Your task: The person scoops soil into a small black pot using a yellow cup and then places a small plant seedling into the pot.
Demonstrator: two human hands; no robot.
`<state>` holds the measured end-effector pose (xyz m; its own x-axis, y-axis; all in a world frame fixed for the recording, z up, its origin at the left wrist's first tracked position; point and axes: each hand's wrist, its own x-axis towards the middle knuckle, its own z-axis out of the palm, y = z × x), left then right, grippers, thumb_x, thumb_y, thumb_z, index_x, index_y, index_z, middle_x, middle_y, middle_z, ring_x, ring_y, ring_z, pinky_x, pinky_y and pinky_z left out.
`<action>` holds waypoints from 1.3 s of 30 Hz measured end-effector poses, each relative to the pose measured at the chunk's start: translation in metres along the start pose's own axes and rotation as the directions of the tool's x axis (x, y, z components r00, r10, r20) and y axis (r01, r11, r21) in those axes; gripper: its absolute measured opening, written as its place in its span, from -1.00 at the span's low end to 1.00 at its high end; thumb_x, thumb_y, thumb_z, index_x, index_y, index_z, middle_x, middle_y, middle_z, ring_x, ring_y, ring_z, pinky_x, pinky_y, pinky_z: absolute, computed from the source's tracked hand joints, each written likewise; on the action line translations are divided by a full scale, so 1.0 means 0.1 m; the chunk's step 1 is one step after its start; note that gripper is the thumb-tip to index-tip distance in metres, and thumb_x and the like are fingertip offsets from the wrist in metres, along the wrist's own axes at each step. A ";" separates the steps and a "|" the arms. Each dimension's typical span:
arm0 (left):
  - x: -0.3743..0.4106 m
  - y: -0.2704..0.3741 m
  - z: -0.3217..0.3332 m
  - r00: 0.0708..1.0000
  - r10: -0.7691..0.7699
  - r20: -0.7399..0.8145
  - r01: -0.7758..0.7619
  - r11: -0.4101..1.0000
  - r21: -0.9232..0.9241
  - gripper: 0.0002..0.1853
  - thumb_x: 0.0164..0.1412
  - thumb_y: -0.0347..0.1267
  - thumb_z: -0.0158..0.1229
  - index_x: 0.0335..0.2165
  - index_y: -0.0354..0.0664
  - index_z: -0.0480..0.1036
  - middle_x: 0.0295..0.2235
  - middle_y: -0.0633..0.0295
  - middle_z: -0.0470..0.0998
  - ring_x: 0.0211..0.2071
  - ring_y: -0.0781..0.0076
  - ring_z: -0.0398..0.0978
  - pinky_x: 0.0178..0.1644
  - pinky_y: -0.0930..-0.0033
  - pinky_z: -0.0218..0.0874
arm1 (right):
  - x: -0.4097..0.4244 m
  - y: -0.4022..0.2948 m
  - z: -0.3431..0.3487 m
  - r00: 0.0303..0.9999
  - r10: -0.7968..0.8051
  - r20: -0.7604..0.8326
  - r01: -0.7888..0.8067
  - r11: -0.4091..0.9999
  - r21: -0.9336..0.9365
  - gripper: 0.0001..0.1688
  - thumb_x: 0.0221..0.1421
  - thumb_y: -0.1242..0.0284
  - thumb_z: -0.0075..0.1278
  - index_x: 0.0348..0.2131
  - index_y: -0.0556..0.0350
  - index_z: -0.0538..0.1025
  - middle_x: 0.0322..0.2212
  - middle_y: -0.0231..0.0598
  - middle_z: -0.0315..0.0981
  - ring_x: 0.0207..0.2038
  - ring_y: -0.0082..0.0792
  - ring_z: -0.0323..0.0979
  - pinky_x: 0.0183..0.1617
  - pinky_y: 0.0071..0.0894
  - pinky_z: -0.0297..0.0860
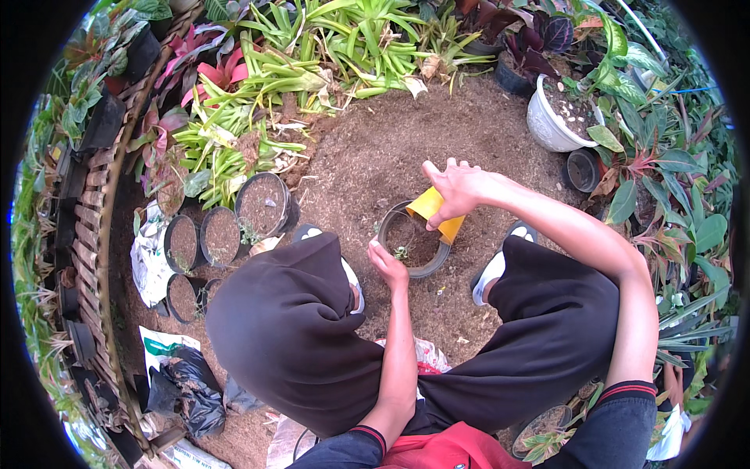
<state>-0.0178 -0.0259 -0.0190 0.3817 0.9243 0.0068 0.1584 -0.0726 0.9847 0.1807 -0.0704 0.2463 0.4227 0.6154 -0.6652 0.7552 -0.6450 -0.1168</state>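
Note:
Between my feet a round black plastic pot (423,271) stands on the ground, with dark soil and a small green seedling (401,252) in it. My right hand (457,190) grips a yellow plastic container (426,205), tilted over the pot's far right rim. My left hand (389,262) rests at the pot's left side, its fingers near the rim. Whether it presses on the rim I cannot tell.
Several soil-filled black pots (263,202) stand at the left, near a wooden slatted rack (96,234) and a black plastic bag (196,390). Uprooted green plants (351,47) lie ahead. A white pot (551,120) and a small black pot (582,170) stand at the right.

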 end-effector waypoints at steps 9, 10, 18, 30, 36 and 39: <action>-0.03 -0.10 0.00 0.999 0.040 -0.020 -0.038 0.998 0.051 -0.52 0.48 -0.23 -0.35 -0.07 -0.44 0.36 -0.12 -0.24 0.41 -0.05 -0.22 0.34 0.08 -0.06 0.07 | -0.02 -0.13 0.06 0.996 -0.061 -0.072 0.048 0.986 -0.159 0.39 -0.36 -0.18 0.40 0.27 0.02 0.07 0.02 0.33 0.23 0.12 0.27 0.27 0.09 0.30 0.27; -0.03 -0.03 0.02 0.999 -0.055 0.000 0.055 0.998 0.010 -0.52 0.48 -0.23 -0.35 -0.07 -0.44 0.36 -0.11 -0.25 0.40 -0.05 -0.22 0.34 0.09 -0.07 0.07 | -0.03 -0.12 0.06 0.998 -0.040 -0.057 0.032 0.990 -0.134 0.39 -0.36 -0.17 0.40 0.27 0.03 0.07 0.02 0.32 0.23 0.12 0.26 0.27 0.09 0.29 0.27; -0.06 -0.17 0.00 1.000 0.008 0.002 -0.008 0.994 0.110 -0.46 0.48 -0.23 -0.34 0.07 -0.56 0.27 0.07 -0.36 0.32 0.13 -0.28 0.24 0.24 -0.05 -0.01 | -0.09 -0.22 -0.01 1.000 -0.005 0.011 0.007 0.988 -0.154 0.42 -0.31 -0.13 0.40 0.35 -0.05 0.00 0.13 0.25 0.16 0.19 0.18 0.20 0.15 0.17 0.22; 0.00 -0.05 -0.01 1.000 -0.013 -0.012 0.013 1.000 0.008 -0.50 0.49 -0.20 -0.36 -0.08 -0.41 0.39 -0.14 -0.18 0.44 -0.06 -0.16 0.36 0.07 -0.03 0.09 | 0.05 0.54 -0.28 0.970 0.231 0.073 -0.225 0.971 -0.077 0.35 -0.30 -0.04 0.34 0.33 -0.09 -0.02 0.21 0.24 0.07 0.27 0.27 0.11 0.19 0.36 0.23; -0.02 -0.04 0.01 0.999 -0.035 0.009 0.036 0.999 -0.006 -0.46 0.50 -0.15 -0.36 -0.03 -0.43 0.37 -0.08 -0.17 0.46 -0.03 -0.11 0.38 0.10 0.05 0.10 | 0.49 1.44 0.70 0.809 0.588 0.003 -0.587 0.809 -0.014 0.31 -0.12 -0.11 0.28 0.37 -0.23 -0.14 0.23 0.18 -0.05 0.28 0.27 0.07 0.21 0.27 0.28; -0.01 -0.02 0.01 0.999 0.000 -0.046 0.001 0.999 0.034 -0.49 0.49 -0.18 -0.37 -0.07 -0.42 0.37 -0.11 -0.17 0.45 -0.05 -0.13 0.38 0.08 0.02 0.10 | 0.51 1.34 1.17 0.814 0.578 0.061 -0.581 0.807 0.104 0.35 -0.10 -0.09 0.26 0.36 -0.16 -0.23 0.15 0.33 -0.02 0.20 0.38 0.13 0.16 0.35 0.27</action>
<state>-0.0174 -0.0268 -0.0214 0.3392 0.9406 0.0149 0.1901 -0.0841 0.9782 0.2450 -0.1789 0.1101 0.7499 0.1009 -0.6538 0.3122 -0.9253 0.2153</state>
